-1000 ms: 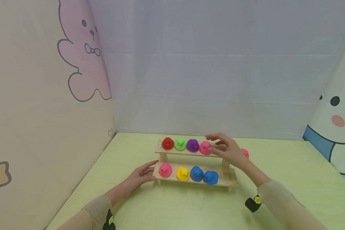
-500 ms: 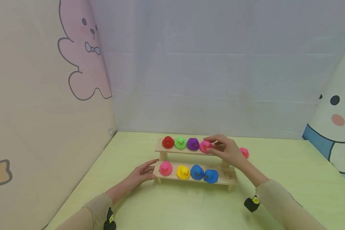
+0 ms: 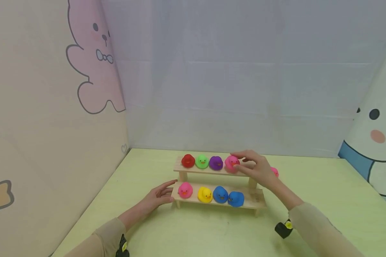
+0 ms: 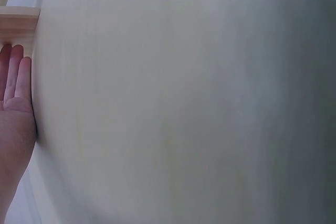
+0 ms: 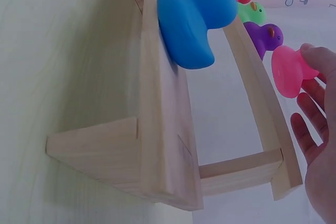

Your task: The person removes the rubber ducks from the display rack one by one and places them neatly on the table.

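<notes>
My right hand [image 3: 260, 173] pinches a pink rubber duck [image 3: 230, 164] between thumb and fingers at the right of the upper row. In the right wrist view this pink duck [image 5: 287, 72] is tilted over the upper board. To its left on the upper board stand purple [image 3: 216, 163], green [image 3: 202, 161] and red [image 3: 188, 161] ducks. My left hand [image 3: 156, 197] lies at the left end of the two-step wooden stand [image 3: 252, 200], fingers extended and fingertips at its edge. The lower board bears a pink duck [image 3: 185, 190], a yellow duck [image 3: 205, 195] and two blue ducks [image 3: 236, 199].
Another pink duck [image 3: 275, 171] shows behind my right wrist, partly hidden. The stand is on a pale yellow-green table [image 3: 199, 232]. A white curtain [image 3: 212, 89] hangs behind, and printed panels with cartoon animals enclose the left and right sides.
My right hand has come round the upper pink duck and gripped it. The duck has shifted slightly right, widening its gap to the purple one. My left hand stays at the stand's end.
</notes>
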{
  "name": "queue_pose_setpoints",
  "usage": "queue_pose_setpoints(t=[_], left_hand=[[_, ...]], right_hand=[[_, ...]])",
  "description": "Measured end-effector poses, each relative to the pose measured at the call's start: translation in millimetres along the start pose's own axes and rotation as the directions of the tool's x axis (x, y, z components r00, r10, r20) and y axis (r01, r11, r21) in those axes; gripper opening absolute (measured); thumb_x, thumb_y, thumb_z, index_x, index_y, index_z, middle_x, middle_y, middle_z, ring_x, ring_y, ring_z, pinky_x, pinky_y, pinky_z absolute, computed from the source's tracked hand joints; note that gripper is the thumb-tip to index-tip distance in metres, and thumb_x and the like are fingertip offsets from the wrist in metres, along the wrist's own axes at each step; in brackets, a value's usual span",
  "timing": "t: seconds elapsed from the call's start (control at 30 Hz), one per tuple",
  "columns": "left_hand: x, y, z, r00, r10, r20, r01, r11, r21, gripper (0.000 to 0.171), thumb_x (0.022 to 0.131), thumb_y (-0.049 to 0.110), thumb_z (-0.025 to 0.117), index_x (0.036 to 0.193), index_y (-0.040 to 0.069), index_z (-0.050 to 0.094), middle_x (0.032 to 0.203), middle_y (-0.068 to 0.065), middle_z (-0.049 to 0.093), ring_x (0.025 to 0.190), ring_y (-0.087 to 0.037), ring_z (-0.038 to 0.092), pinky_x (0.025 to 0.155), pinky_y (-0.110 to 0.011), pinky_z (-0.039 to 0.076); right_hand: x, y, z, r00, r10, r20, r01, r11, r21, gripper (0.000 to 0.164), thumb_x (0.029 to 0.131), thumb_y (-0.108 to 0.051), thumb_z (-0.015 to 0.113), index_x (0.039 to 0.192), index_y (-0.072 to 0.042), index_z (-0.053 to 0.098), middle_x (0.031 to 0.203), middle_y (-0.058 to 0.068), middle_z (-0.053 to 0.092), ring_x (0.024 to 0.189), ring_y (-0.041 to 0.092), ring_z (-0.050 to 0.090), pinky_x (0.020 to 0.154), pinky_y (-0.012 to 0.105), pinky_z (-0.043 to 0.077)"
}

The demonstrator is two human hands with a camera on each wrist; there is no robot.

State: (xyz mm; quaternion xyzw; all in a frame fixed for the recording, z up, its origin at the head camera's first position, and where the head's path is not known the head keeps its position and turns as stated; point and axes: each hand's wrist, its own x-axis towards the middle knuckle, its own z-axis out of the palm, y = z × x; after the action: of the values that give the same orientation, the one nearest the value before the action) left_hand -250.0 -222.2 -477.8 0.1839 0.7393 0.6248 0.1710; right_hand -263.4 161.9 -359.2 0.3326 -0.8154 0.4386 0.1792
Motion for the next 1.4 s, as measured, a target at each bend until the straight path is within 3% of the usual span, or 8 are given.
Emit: queue_pose_setpoints(t=[0.2, 0.33, 0.47, 0.67, 0.9, 1.03, 1.2, 1.4], left_hand=[[-0.6, -0.5, -0.1, 1.0, 0.001, 0.001, -0.001, 1.0, 0.0, 0.063, 0.088, 0.016, 0.059, 0.143, 0.02, 0.028, 0.132, -0.011, 0.048, 0.119, -0.019, 0.047, 0.094, -0.03, 0.041], [-0.4, -1.6, -0.4, 1.0, -0.005, -0.005, 0.005, 1.0, -0.002, 0.062, 0.088, 0.015, 0.06, 0.142, 0.022, 0.03, 0.132, -0.009, 0.048, 0.119, -0.019, 0.047, 0.095, -0.031, 0.04], [0.0, -2.2, -0.4, 1.0, -0.009, -0.007, 0.008, 1.0, -0.005, 0.062, 0.088, 0.015, 0.06, 0.142, 0.023, 0.03, 0.132, -0.009, 0.048, 0.119, -0.019, 0.048, 0.095, -0.032, 0.041], [-0.4, -0.8, 0.3, 1.0, -0.006, -0.01, 0.006, 1.0, -0.004, 0.062, 0.087, 0.015, 0.06, 0.142, 0.022, 0.031, 0.131, -0.009, 0.049, 0.118, -0.019, 0.048, 0.094, -0.03, 0.042], [-0.8, 0.1, 0.8, 1.0, -0.006, -0.014, 0.006, 1.0, 0.01, 0.063, 0.087, 0.016, 0.061, 0.142, 0.022, 0.031, 0.132, -0.01, 0.048, 0.12, -0.02, 0.046, 0.095, -0.032, 0.041], [-0.3, -0.5, 0.1, 1.0, -0.018, -0.01, 0.018, 1.0, 0.0, 0.062, 0.087, 0.017, 0.061, 0.141, 0.026, 0.032, 0.132, -0.008, 0.049, 0.12, -0.018, 0.046, 0.096, -0.031, 0.04], [-0.4, -1.1, -0.3, 1.0, -0.002, 0.001, 0.002, 1.0, -0.006, 0.062, 0.087, 0.016, 0.06, 0.142, 0.023, 0.031, 0.132, -0.01, 0.048, 0.12, -0.019, 0.047, 0.094, -0.029, 0.041], [-0.1, -1.7, -0.1, 1.0, 0.015, -0.001, -0.015, 1.0, 0.003, 0.063, 0.087, 0.016, 0.061, 0.142, 0.021, 0.03, 0.131, -0.01, 0.049, 0.119, -0.019, 0.048, 0.094, -0.029, 0.042]], right_hand=[[-1.2, 30.6, -9.3, 0.999, -0.034, -0.035, 0.033, 0.999, -0.033, 0.041, 0.079, -0.011, 0.07, 0.118, -0.014, 0.061, 0.108, -0.002, 0.063, 0.099, 0.011, 0.053, 0.078, 0.036, 0.05], [-3.1, 42.3, -19.9, 0.998, -0.02, -0.06, 0.016, 0.998, -0.059, 0.043, 0.078, -0.013, 0.071, 0.119, -0.021, 0.06, 0.108, -0.007, 0.062, 0.1, 0.009, 0.053, 0.078, 0.024, 0.048], [-6.1, 42.2, -31.3, 0.996, -0.029, -0.09, 0.02, 0.994, -0.106, 0.046, 0.076, -0.009, 0.072, 0.12, -0.017, 0.059, 0.108, -0.004, 0.061, 0.097, 0.015, 0.053, 0.077, 0.012, 0.044], [-11.8, 26.3, -48.0, 0.992, -0.02, -0.126, 0.004, 0.992, -0.126, 0.047, 0.074, 0.0, 0.072, 0.119, -0.006, 0.059, 0.111, 0.007, 0.061, 0.092, 0.021, 0.054, 0.076, 0.015, 0.045], [-22.9, 35.6, -63.5, 0.982, 0.043, -0.182, -0.074, 0.983, -0.168, 0.045, 0.076, -0.001, 0.071, 0.119, -0.004, 0.059, 0.11, 0.01, 0.062, 0.091, 0.003, 0.052, 0.074, 0.013, 0.046], [-31.9, 58.8, -72.1, 0.974, 0.075, -0.214, -0.113, 0.978, -0.173, 0.045, 0.075, -0.001, 0.071, 0.118, -0.005, 0.06, 0.109, 0.012, 0.062, 0.088, 0.004, 0.054, 0.072, 0.01, 0.045], [-45.5, 95.8, -83.0, 0.956, 0.145, -0.257, -0.2, 0.958, -0.204, 0.045, 0.078, -0.011, 0.071, 0.121, -0.015, 0.06, 0.109, 0.009, 0.062, 0.087, 0.0, 0.055, 0.069, 0.005, 0.043], [-61.9, 112.9, -95.2, 0.926, 0.241, -0.289, -0.314, 0.918, -0.242, 0.044, 0.081, -0.023, 0.068, 0.124, -0.022, 0.057, 0.111, 0.006, 0.061, 0.085, -0.008, 0.051, 0.068, 0.003, 0.041]])
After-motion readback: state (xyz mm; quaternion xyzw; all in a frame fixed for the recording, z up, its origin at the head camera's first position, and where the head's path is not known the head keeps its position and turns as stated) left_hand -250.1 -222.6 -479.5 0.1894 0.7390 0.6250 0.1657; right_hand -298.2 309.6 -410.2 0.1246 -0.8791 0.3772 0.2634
